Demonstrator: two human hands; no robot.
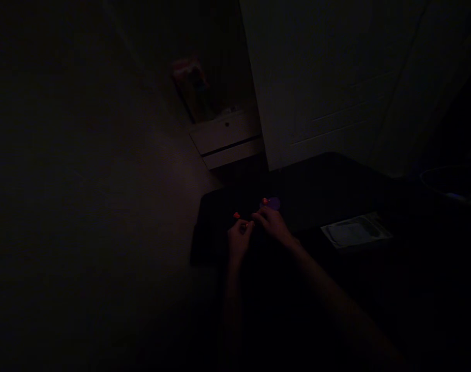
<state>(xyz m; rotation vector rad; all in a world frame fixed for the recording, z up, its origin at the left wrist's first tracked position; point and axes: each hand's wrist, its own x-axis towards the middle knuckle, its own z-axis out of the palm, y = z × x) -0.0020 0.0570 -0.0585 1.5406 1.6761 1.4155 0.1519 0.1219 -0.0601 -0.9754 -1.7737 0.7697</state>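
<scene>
In very dim light, my left hand (239, 235) and my right hand (271, 221) meet over a dark tabletop (308, 186). The left fingers are pinched around something small with an orange-red glint, too dark to name. My right fingers are also closed at the tips, close to the left ones; what they hold cannot be made out. Just beyond the left hand is a small orange-red piece (236, 215). A purple round object (274, 203) lies beyond the right hand, with another orange-red piece (264, 200) at its left side.
To the right, a flat pale box or booklet (355, 231) lies on a dark surface. Behind the table stand a white drawer unit (229, 139) with a reddish package (191, 85) on top, and a large pale panel (316, 77). A thin cable (432, 173) curves at far right.
</scene>
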